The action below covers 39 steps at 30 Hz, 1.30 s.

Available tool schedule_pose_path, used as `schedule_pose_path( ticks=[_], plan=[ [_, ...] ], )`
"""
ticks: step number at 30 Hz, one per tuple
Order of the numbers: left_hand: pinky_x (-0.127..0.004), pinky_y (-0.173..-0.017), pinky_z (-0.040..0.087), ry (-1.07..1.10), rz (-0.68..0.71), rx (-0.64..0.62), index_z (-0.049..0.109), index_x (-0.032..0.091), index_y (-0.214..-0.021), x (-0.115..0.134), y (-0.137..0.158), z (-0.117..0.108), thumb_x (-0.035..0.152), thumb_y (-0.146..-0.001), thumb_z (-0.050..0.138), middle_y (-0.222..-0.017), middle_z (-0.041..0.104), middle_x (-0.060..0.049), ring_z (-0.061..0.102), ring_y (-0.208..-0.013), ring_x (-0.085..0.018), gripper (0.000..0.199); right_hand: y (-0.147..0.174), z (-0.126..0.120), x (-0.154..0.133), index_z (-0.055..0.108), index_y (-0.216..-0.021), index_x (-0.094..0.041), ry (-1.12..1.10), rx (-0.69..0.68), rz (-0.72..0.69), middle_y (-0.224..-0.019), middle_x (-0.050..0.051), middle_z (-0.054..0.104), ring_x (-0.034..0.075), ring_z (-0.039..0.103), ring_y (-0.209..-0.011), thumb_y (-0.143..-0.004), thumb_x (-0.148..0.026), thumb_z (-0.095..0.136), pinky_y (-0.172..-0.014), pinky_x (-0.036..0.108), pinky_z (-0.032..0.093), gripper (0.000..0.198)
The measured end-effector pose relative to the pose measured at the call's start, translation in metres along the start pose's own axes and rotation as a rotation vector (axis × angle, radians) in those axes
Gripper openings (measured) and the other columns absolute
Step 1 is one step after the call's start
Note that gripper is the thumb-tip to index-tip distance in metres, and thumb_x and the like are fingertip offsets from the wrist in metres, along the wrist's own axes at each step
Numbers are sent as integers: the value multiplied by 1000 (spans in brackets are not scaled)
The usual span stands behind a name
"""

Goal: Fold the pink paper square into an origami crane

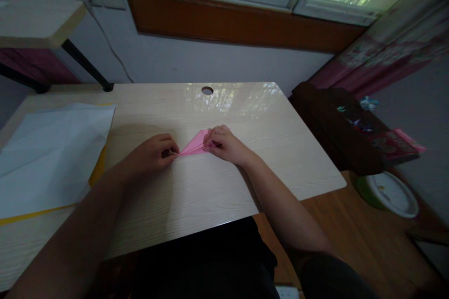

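Observation:
A folded piece of pink paper (193,144) lies between my two hands over the middle of the desk. It narrows to a thin point at its left end and widens toward the right. My left hand (157,150) pinches the narrow tip between thumb and fingers. Around the wider right end my right hand (223,144) is closed, its fingertips covering part of the paper's folds. Several crease lines run along the pink paper toward the tip.
White sheets (52,154) over a yellow sheet (98,168) lie at the desk's left. A raised shelf (38,21) stands behind them. The desk (298,163) has a round cable hole (207,90) at the back. A green-and-white bin (391,194) sits on the floor at right.

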<state>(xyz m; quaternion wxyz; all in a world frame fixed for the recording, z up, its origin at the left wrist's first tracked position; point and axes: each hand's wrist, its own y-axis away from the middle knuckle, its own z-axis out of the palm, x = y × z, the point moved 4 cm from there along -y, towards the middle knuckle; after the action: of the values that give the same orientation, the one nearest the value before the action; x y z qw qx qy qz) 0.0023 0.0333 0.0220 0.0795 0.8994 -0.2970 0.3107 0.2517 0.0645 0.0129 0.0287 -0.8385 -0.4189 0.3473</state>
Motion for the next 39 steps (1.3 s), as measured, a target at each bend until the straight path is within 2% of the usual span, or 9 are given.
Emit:
schedule_pose_path(
  ticks=[4,12,16,22,24,26,29,31,39],
  plan=[
    [-31,-78,46,-64,76,23,69,20,-92,9,-2,7,23,-91,60,-94,62,-4,58,-89,-18,10,2,-2,2,69,-92,-23,-29,-26,-1,-95,2,71,19,62,-95,-94,-29,69,-97,38,39,6],
    [-32,-78,46,-141,102,82,67,18,-89,14,-5,14,21,-93,59,-91,61,-5,57,-88,-20,10,1,-5,-1,70,-91,-23,-48,-32,15,-95,4,72,20,63,-97,-96,-31,67,-96,38,40,10],
    [-33,-78,46,-139,91,99,67,18,-85,14,-6,16,20,-92,59,-88,61,-5,57,-86,-20,10,-1,-3,3,69,-91,-22,2,3,65,-95,4,73,20,63,-95,-99,-33,63,-96,38,39,14],
    [-36,-82,47,-150,82,117,67,17,-84,13,-8,19,24,-93,60,-88,61,-6,56,-86,-21,13,-2,2,8,63,-86,-20,143,52,129,-84,4,65,20,58,-84,-97,-35,65,-88,35,37,19],
    [-39,-86,48,-169,106,155,69,17,-89,15,-9,20,25,-94,61,-93,62,-7,57,-91,-22,13,-3,3,8,63,-86,-20,156,50,134,-84,4,65,20,57,-84,-96,-34,66,-88,35,37,17],
    [-41,-91,48,-191,150,203,70,18,-103,20,-9,22,24,-95,60,-101,63,-8,57,-96,-23,15,-3,3,7,62,-86,-20,163,48,138,-84,4,65,20,57,-84,-96,-32,66,-87,35,37,16],
    [-40,-92,50,-228,247,183,66,22,-126,28,-10,29,18,-99,52,-108,64,-9,57,-100,-23,32,-4,3,7,62,-85,-20,169,46,143,-83,3,64,20,56,-83,-96,-31,65,-86,35,36,16],
    [-40,-92,51,-271,298,156,63,23,-133,33,-10,33,15,-100,48,-108,66,-9,57,-101,-22,37,-4,3,6,62,-85,-20,167,47,141,-82,3,64,19,56,-82,-96,-30,65,-85,34,36,15],
    [-42,-92,53,-460,328,137,69,13,-120,41,-9,39,15,-101,46,-109,65,-14,55,-101,-26,29,-3,1,12,67,-90,-20,81,106,193,-80,2,68,18,59,-76,-92,-30,71,-82,34,40,11]
  ],
)
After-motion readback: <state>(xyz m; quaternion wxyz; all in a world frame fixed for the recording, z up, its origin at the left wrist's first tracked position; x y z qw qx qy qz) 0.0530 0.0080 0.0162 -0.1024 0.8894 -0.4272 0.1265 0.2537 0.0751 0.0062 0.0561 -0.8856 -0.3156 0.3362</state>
